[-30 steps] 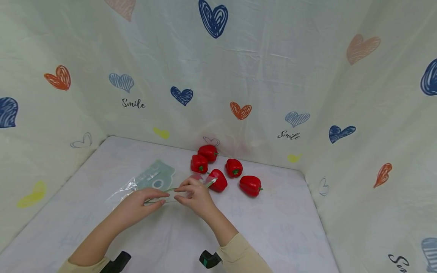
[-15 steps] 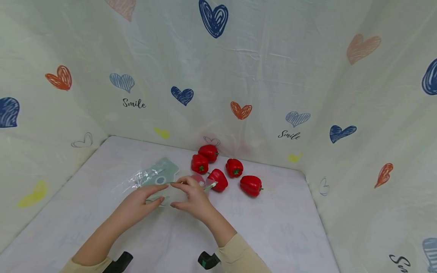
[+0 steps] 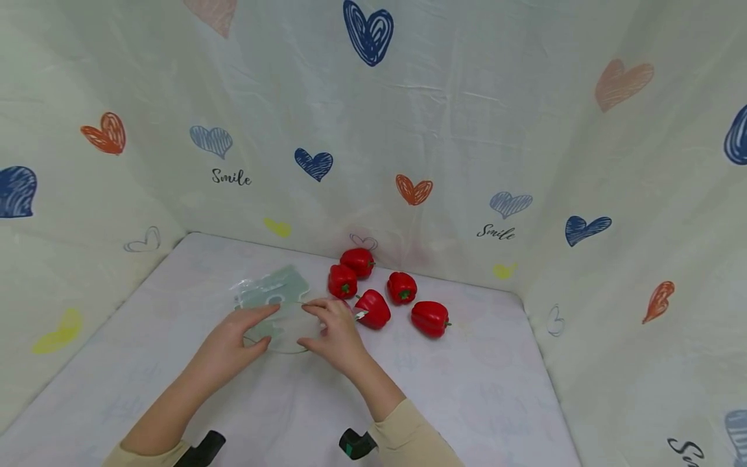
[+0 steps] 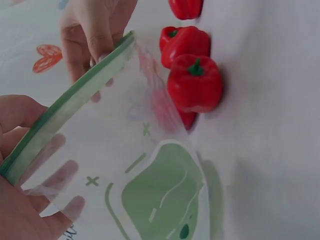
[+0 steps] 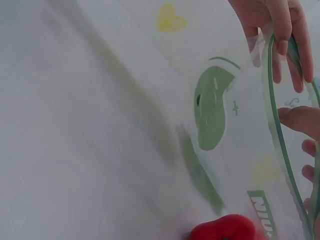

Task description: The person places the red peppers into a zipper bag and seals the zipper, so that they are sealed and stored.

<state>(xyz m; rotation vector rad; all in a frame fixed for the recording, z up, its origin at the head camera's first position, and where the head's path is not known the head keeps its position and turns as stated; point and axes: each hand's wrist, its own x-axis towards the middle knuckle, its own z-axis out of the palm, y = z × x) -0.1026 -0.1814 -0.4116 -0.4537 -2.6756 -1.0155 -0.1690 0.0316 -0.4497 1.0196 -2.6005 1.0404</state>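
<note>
A clear zip bag with green prints hangs between both hands, its green zip edge toward the person. At the bag's left side, my left hand grips the mouth by its rim, some fingers showing through the plastic in the left wrist view. On the other side my right hand holds the rim; its thumb reaches into the mouth in the right wrist view. The mouth is spread apart. Just beyond my right hand lies a red bell pepper. Whether anything lies inside the bag's far corner is unclear.
Several more red bell peppers lie at the back of the white table, among them one pepper farthest right and a pair near the rear edge. A curtain printed with hearts surrounds the table's back and sides.
The bag's two rims have come apart, so the mouth is now wide. The left hand has shifted slightly left and its thumb and fingers have spread; the peppers have stayed put.
</note>
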